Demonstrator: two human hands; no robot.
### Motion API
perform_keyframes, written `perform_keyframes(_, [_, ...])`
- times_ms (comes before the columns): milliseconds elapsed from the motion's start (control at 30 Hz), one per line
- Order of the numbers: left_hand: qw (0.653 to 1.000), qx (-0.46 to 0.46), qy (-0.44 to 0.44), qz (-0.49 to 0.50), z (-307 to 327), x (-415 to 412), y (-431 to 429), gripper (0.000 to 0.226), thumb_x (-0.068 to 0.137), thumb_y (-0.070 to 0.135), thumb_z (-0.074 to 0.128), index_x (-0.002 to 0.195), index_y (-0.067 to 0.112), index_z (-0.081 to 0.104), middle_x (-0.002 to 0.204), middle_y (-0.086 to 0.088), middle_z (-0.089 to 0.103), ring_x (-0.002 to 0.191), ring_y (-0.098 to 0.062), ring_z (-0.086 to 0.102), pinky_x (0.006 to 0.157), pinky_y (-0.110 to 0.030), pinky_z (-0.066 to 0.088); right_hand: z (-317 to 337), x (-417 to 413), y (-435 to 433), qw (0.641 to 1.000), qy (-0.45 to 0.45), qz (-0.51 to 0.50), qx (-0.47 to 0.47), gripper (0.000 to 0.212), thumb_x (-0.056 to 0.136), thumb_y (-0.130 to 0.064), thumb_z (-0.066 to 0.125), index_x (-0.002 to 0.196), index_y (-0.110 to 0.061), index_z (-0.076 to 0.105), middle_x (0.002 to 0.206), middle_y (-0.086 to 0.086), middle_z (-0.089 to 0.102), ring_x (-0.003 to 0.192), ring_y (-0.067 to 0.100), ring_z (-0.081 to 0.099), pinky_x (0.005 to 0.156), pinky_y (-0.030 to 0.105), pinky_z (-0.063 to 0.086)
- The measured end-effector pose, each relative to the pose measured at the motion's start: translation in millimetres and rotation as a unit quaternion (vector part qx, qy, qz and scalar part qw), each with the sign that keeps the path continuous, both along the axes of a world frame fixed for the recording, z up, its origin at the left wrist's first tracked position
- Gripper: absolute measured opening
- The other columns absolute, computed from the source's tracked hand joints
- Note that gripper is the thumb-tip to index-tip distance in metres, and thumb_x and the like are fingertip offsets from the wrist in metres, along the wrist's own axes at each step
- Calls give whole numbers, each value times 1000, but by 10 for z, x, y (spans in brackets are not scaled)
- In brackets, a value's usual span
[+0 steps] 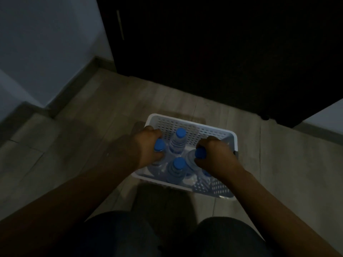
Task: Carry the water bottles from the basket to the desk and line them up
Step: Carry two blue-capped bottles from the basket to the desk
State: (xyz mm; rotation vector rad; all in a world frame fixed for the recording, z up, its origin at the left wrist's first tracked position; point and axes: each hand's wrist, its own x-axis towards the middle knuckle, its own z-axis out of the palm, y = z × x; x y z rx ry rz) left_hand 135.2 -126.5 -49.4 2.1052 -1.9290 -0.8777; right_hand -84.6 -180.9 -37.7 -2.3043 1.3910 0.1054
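Knees [120, 236] frame the bottom edge, and beyond them both arms reach into a white basket [187, 121] on the tiled floor [74, 145]. The left hand [148, 145] curls round the left bottle [159, 145] below its blue cap, and the right hand [216, 154] grips the right bottle [200, 153] the same way. Two more bottles [179, 164] stand upright between them, and a dark cabinet [222, 62] stands close behind the basket.

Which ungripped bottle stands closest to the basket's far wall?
The back bottle, upright between the left hand and right hand; the front bottle stands nearer the person.
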Motion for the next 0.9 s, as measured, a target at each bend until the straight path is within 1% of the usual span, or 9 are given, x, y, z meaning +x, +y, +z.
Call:
perform_keyframes(67, [1000, 2, -12, -2, 4, -23, -27, 43, 80, 36, 70, 116, 22, 53, 122, -1, 48, 106, -16, 53, 92, -34, 49, -7, 1, -14, 1000, 0, 8, -3, 29, 80, -20, 70, 107, -16, 61, 117, 6, 58, 101, 19, 56, 80, 22, 41])
perform_keyframes(167, [1000, -4, -18, -1, 18, -43, -47, 36, 79, 35, 71, 108, 20, 56, 119, -3, 49, 104, -19, 53, 91, -35, 49, -5, 7, -33, 1000, 0, 8, -8, 27, 79, -21, 71, 104, -17, 61, 114, 4, 59, 100, 18, 56, 81, 23, 43])
perform_keyframes(300, [1000, -5, -11, 11, 54, -27, -40, 27, 75, 36, 73, 92, 28, 54, 113, -2, 52, 101, -18, 54, 91, -38, 51, -5, -12, -32, 1000, -8, -6, 2, 29, 77, -20, 72, 103, -18, 61, 113, 3, 61, 101, 16, 57, 83, 25, 47])
perform_keyframes(433, [1000, 0, -2, 7, 89, -10, -49, 28, 75, 33, 74, 95, 22, 58, 109, -2, 51, 96, -18, 54, 86, -35, 51, 16, -20, -2, 1000, -25, -12, 0, 29, 78, -18, 72, 105, -18, 62, 113, 2, 60, 101, 15, 57, 82, 22, 45])
perform_keyframes(500, [1000, 0, 7, 1, 99, -6, -57, 27, 74, 32, 74, 93, 24, 56, 108, -1, 50, 95, -17, 54, 83, -33, 51, 42, -16, -5, 1000, -28, -12, -2, 29, 77, -18, 73, 105, -17, 63, 112, 1, 61, 100, 15, 57, 82, 21, 44])
perform_keyframes(633, [1000, 14, 25, 12, 159, 32, -68, 29, 73, 31, 76, 91, 27, 54, 106, 3, 49, 96, -15, 53, 84, -33, 51, 135, -15, -44, 999, -33, -16, 2, 28, 75, -19, 74, 102, -16, 64, 110, 2, 63, 96, 14, 58, 80, 24, 48])
perform_keyframes(700, [1000, 11, 18, 12, 211, 29, -75, 30, 73, 30, 76, 96, 21, 59, 107, 0, 51, 95, -17, 55, 83, -33, 51, 217, -16, -72, 999, -35, -22, 3, 28, 75, -18, 74, 102, -17, 64, 111, 2, 63, 92, 11, 57, 76, 20, 45])
perform_keyframes(800, [1000, 6, -8, 16, 379, -21, -96, 34, 74, 25, 76, 103, 13, 61, 113, -5, 53, 97, -19, 55, 78, -26, 46, 415, -18, -102, 999, -40, -32, 13, 31, 76, -17, 73, 106, -17, 64, 114, 1, 62, 87, 4, 49, 70, 11, 37])
perform_keyframes(900, [1000, 13, 4, 20, 702, 12, -121, 32, 73, 21, 77, 99, 10, 63, 113, -7, 54, 93, -16, 54, 72, -22, 41, 720, -3, -109, 998, -36, -38, 22, 31, 76, -16, 73, 106, -14, 64, 110, 3, 61, 85, 6, 48, 63, 8, 30])
